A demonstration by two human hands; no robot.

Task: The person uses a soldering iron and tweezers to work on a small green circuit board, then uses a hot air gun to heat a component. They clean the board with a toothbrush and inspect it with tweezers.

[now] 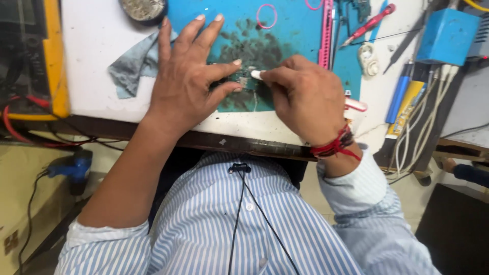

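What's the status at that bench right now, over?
Left hand flat, pinning small circuit board to blue mat. Right hand pinches white-tipped tool against board. Grey cloth beside, nothing blocking.

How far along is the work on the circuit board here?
Mid-way, it seems. Done: the small circuit board lies on the stained blue mat. In hand: the left hand pins it while the right hand presses a white-tipped tool on it. What is left cannot be told.

You're looking down at an electronics repair workshop: a stained blue work mat [300, 35] on the desk [91, 46], a small circuit board [243, 79] on it, a yellow meter [51, 56] at one side, screwdrivers [369, 23] and tangled cables [428, 127].
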